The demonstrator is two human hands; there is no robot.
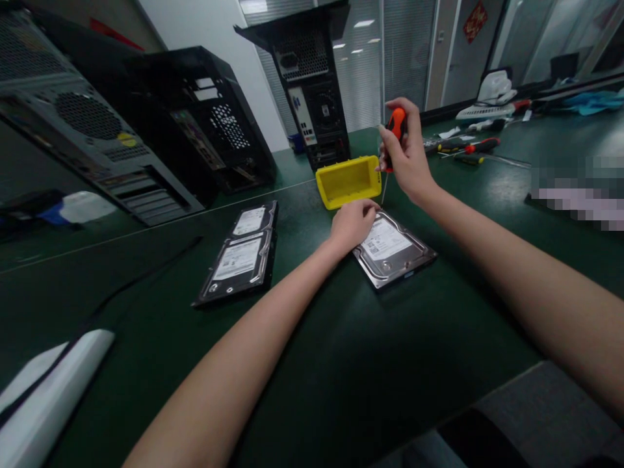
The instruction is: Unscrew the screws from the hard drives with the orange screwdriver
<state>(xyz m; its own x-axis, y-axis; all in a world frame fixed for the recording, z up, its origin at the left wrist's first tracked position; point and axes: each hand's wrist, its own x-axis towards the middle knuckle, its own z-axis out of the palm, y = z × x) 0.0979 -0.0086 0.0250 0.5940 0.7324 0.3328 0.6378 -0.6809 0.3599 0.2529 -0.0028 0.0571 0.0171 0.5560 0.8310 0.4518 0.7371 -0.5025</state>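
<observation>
A silver hard drive [400, 250] with a white label lies flat on the green table. My left hand [355, 224] rests on its far left corner, fingers bent and pressed together at the edge; whether they pinch anything small is hidden. Above that corner my right hand [407, 146] is wrapped round the red and black handle of a screwdriver [398, 123]. The thin shaft points down to the drive's far edge, close to my left fingertips. Just behind stands a yellow plastic bin [348, 182], tilted open toward me.
Two more hard drives [238, 257] lie end to end at the left. Computer cases [195, 123] stand along the back left, another case [312, 91] behind the bin. Hand tools [480, 146] lie at the back right. A black cable [146, 276] crosses a white object [63, 383] at lower left.
</observation>
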